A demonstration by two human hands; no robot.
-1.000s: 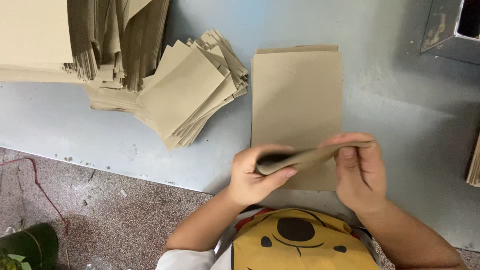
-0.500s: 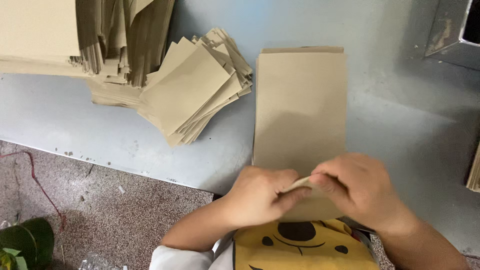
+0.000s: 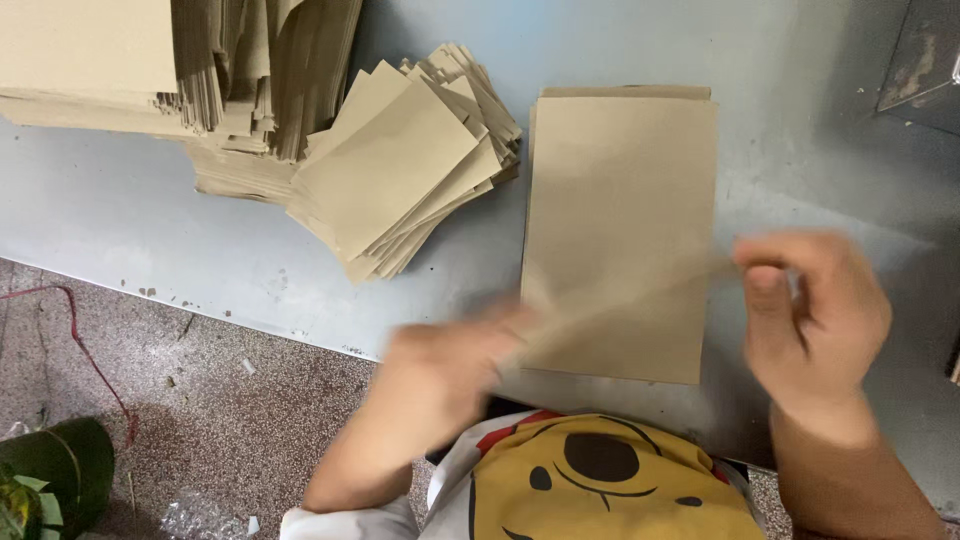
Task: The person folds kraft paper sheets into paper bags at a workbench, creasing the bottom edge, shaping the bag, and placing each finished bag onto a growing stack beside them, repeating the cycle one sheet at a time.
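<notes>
So there's a thin brown paper strip, blurry, stretched between both hands just above the near end of the flat brown bag on the grey table. Left hand looks pinched shut on its left end, right hand nipping the right end between thumb and fingers. My worry: pulled that taut, it could tear or slip out. The fanned stack of bags sits far left.
</notes>
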